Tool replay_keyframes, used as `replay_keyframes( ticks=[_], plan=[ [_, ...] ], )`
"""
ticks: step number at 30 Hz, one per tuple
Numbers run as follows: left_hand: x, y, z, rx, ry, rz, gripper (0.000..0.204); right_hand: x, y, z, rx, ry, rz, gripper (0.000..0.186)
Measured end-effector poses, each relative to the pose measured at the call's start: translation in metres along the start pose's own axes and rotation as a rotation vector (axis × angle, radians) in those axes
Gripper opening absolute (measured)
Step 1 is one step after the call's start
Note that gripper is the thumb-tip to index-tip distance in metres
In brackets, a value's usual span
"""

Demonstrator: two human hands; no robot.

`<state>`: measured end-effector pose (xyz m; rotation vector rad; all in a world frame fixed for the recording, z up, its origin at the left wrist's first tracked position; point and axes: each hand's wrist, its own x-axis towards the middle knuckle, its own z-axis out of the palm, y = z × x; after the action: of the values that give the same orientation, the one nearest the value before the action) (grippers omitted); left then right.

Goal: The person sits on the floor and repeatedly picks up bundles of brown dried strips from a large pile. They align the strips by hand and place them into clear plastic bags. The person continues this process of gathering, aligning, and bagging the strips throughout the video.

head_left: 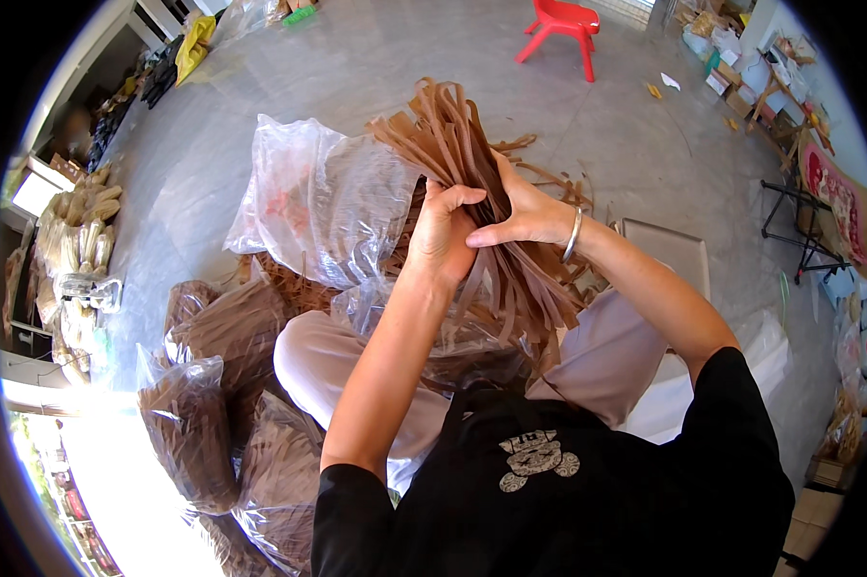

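A thick bundle of long brown strips (467, 130) is held upright at an angle in front of my chest, fanning out at both ends. My left hand (443, 226) wraps round its middle with the thumb across it. My right hand (525, 212), with a silver bangle at the wrist, grips it from the right, thumb pointing left. Loose brown strips (279, 269) lie on the floor behind and below, beside a crumpled clear plastic bag (294, 183). Packed bags of brown strips (183, 433) are piled at my left by my legs.
A red plastic chair (565, 24) stands at the back on the grey floor (645, 135). Pale bundles (77, 240) line the left wall; boxes and clutter (741, 91) line the right, with a black folding frame (794, 231). A tray (698, 269) lies by my right knee.
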<state>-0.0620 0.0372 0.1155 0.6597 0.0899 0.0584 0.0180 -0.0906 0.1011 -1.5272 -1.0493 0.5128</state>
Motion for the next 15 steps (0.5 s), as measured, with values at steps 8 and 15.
replay_keyframes(
  ticks=[8,15],
  plan=[
    [0.016,-0.016,0.012,0.073,-0.047,-0.007,0.066,0.002,0.019,-0.021,-0.06,0.143,-0.081,0.104],
    [0.035,-0.028,0.012,0.095,-0.248,0.014,0.069,-0.012,0.023,-0.043,0.064,0.335,0.0,0.088]
  ],
)
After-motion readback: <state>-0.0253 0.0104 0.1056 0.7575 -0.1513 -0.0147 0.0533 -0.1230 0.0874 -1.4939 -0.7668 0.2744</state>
